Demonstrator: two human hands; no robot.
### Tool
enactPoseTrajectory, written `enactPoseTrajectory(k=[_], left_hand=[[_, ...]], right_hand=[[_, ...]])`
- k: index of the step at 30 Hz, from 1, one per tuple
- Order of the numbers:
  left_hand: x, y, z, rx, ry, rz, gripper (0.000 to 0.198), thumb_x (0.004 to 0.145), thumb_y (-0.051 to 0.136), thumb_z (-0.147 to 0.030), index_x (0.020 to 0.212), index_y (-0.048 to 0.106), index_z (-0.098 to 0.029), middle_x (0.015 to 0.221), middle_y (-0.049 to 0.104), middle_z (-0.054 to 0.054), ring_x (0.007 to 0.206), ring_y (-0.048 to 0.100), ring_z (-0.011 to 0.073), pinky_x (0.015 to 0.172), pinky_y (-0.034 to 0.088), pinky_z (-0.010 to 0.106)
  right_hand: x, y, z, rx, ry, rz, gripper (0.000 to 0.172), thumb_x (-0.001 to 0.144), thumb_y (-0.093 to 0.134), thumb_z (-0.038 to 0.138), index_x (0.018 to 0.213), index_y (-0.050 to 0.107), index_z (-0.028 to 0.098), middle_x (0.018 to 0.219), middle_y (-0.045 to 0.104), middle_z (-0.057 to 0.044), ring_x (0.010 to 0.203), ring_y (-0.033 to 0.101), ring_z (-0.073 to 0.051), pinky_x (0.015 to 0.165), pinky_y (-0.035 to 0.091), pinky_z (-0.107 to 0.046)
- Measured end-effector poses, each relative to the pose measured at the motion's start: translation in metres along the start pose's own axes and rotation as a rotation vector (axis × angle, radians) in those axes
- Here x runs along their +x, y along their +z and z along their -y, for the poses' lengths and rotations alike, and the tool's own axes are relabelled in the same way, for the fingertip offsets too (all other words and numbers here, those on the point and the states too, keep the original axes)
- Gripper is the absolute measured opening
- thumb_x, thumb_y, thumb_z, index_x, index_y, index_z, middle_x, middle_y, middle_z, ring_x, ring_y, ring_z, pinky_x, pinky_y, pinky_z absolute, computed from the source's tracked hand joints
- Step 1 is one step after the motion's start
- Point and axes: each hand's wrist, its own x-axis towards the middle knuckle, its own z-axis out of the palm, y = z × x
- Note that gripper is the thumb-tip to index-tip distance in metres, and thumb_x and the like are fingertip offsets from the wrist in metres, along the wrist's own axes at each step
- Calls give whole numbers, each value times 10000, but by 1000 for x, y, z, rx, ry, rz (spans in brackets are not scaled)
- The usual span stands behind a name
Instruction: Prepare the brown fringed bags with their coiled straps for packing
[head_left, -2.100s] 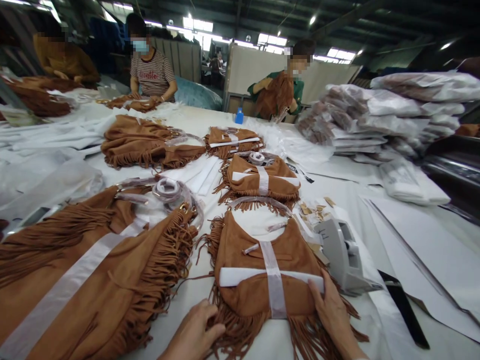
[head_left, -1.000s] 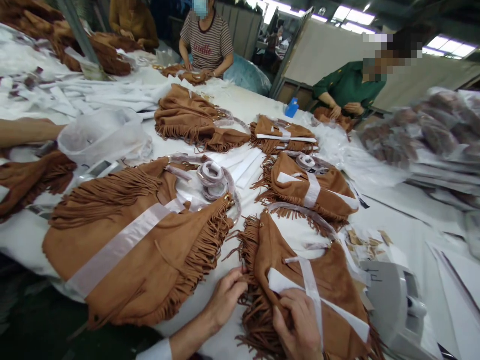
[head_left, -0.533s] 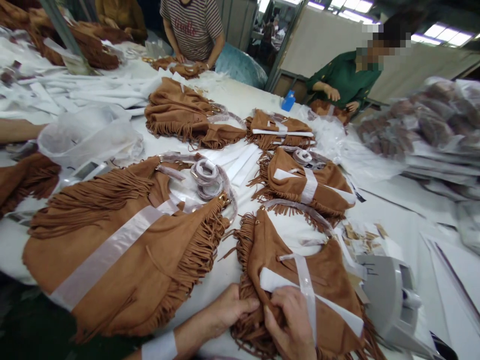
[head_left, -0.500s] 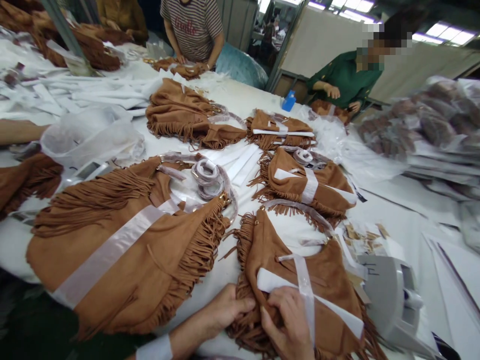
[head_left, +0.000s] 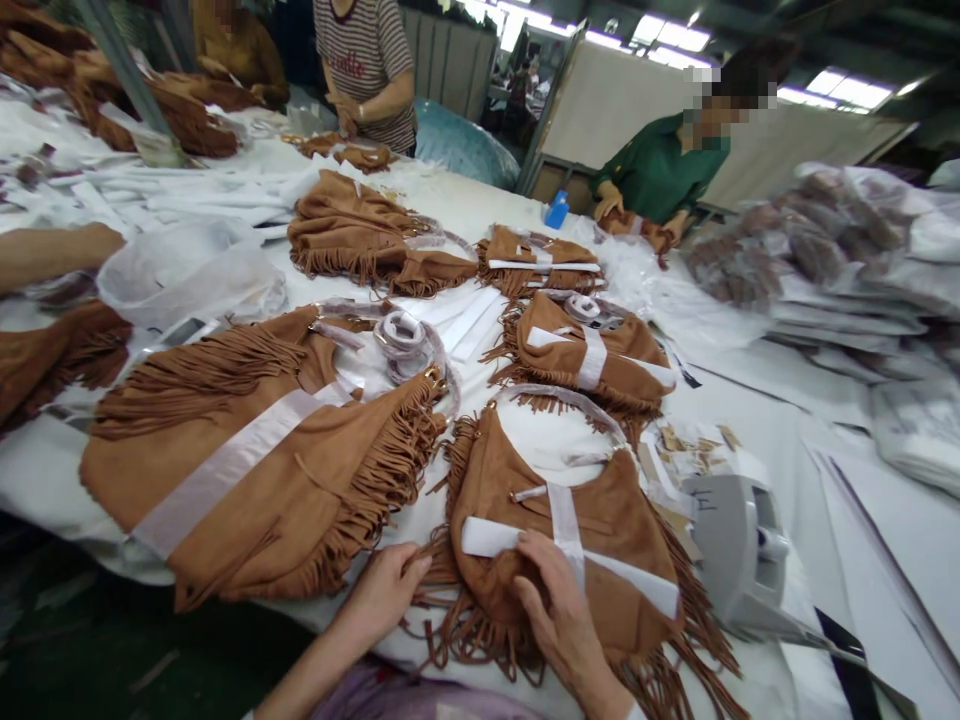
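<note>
A tan suede fringed bag lies in front of me on the white table, bound with a white paper band and a clear strap crossing it. My left hand pinches the loose fringe at the bag's left lower edge, fingers curled. My right hand rests on the bag's lower middle, fingers bent and pressing down by the paper band. The bag's wrapped handle arcs above it.
A larger fringed bag lies to the left. More banded bags sit behind. A grey tape dispenser stands at the right. Stacked plastic-wrapped packages fill the far right. Other people work across the table; someone's arm enters from the left.
My view has shifted slightly. My left hand slid down from the bag's left side to the fringe at its lower edge. My right hand stays on the bag.
</note>
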Motion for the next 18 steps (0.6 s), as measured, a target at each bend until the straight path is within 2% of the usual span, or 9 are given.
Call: enactPoseTrajectory(k=[2, 4, 5, 7, 11, 14, 16, 18], left_hand=[[-15, -12, -2, 227, 61, -157, 351, 892, 395, -440, 857, 618, -171, 734, 640, 33, 735, 608, 186, 676, 441, 286], [-31, -14, -4, 373, 141, -330, 357, 917, 415, -416, 1139, 585, -193, 951, 678, 68, 904, 632, 217, 790, 470, 337], [-38, -10, -5, 432, 218, -410, 383, 918, 437, -412, 1220, 546, -202, 1058, 665, 88, 992, 618, 230, 850, 469, 367], [-47, 8, -10, 545, 440, -505, 382, 901, 496, -383, 1236, 547, -206, 1208, 611, 113, 1140, 552, 253, 963, 430, 424], [-49, 74, -24, 653, 891, -515, 319, 859, 575, -331, 1161, 622, -242, 1309, 551, 116, 1278, 434, 289, 1100, 268, 532], [-39, 119, -31, 735, 1192, -393, 353, 834, 624, -425, 1178, 621, -344, 1358, 533, 72, 1305, 399, 288, 1139, 110, 584], [-29, 138, -29, 823, 1269, -303, 394, 805, 647, -506, 1173, 621, -367, 1391, 516, 50, 1306, 394, 288, 1144, 39, 588], [-16, 148, -19, 865, 1244, -284, 387, 752, 688, -549, 1067, 673, -325, 1385, 526, 62, 1295, 405, 308, 1142, 27, 589]], right_hand=[[-16, -18, -3, -47, 114, -132, 278, 946, 461, 251, 1208, 539, 199, 1149, 628, -106, 1102, 580, -218, 941, 503, -406], [-40, -34, -6, -112, 207, -258, 244, 935, 486, 240, 1163, 563, 194, 1097, 637, -103, 1049, 597, -221, 928, 508, -412], [-54, -40, -6, -144, 244, -304, 230, 932, 494, 238, 1143, 571, 191, 1080, 638, -103, 1031, 601, -223, 922, 509, -417], [-81, -47, -6, -199, 293, -370, 204, 930, 493, 232, 1108, 581, 189, 1059, 638, -103, 1009, 604, -225, 911, 509, -423], [-121, -45, 5, -270, 339, -400, 170, 918, 496, 232, 1057, 587, 201, 1059, 628, -104, 1014, 597, -234, 889, 509, -438], [-130, -39, 18, -320, 379, -333, 162, 877, 542, 233, 1030, 593, 219, 1145, 597, -111, 1088, 566, -260, 909, 493, -466], [-129, -33, 23, -337, 431, -264, 201, 838, 575, 224, 1039, 589, 228, 1248, 547, -117, 1171, 515, -283, 947, 468, -494], [-126, -29, 25, -346, 512, -210, 275, 787, 649, 253, 1054, 583, 237, 1352, 477, -117, 1262, 433, -319, 1003, 416, -540]])
